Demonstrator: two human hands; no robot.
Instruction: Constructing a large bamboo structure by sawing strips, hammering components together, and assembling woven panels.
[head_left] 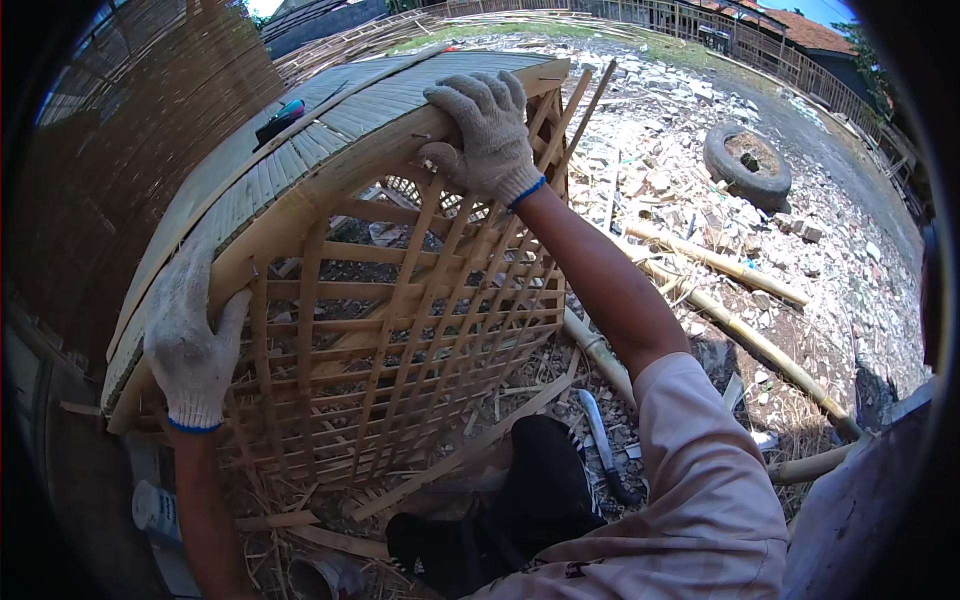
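Note:
A large bamboo bench [345,170] has a slatted top and a woven lattice side [410,290] facing me, with nails sticking out of its thick front rail. My left hand [190,335], in a white knit glove, grips the rail near its left end, thumb on the lattice side. Farther along, toward the right corner, my gloved right hand [487,135] lies with its fingers over the top edge and its thumb beneath. The undersides of both grips are hidden. On the bench top rests a dark and teal tool [280,122], too small to make out exactly.
A machete [597,440] lies on the ground beside my leg. Bamboo poles [740,330] stretch across the rubble at right, and an old tyre [747,165] sits beyond. A white can [155,508] stands at lower left. A woven wall [150,150] rises at left.

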